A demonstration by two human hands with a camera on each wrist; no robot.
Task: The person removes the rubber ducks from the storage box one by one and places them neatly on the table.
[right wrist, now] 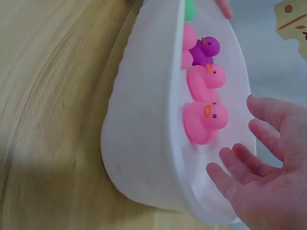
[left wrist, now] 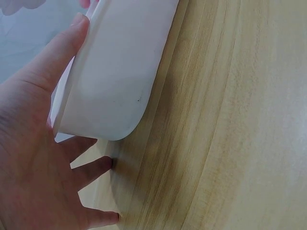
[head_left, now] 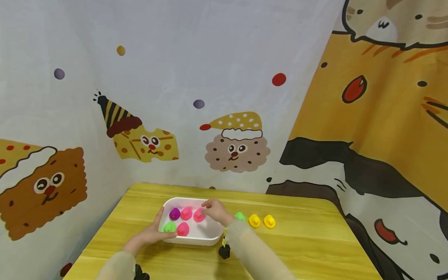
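Note:
A white tray (head_left: 197, 240) on the yellow wooden table (head_left: 308, 249) holds a purple duck (head_left: 174, 213), three pink ducks (head_left: 186, 213) and a green duck (head_left: 169, 226). My left hand (head_left: 155, 232) braces the tray's (left wrist: 115, 72) near left corner, its thumb (left wrist: 57, 57) along the rim and its fingers (left wrist: 96, 167) straight on the table. My right hand (head_left: 213, 209) hovers over the tray's right part with relaxed fingers (right wrist: 225, 177) and holds nothing. It is nearest to a pink duck (right wrist: 204, 122).
To the right of the tray a green duck (head_left: 239, 216) and two yellow ducks (head_left: 254, 220) (head_left: 269, 221) stand in a row. A cartoon-printed cloth (head_left: 224, 97) hangs behind and beside the table. Bare wood lies on the table's right side.

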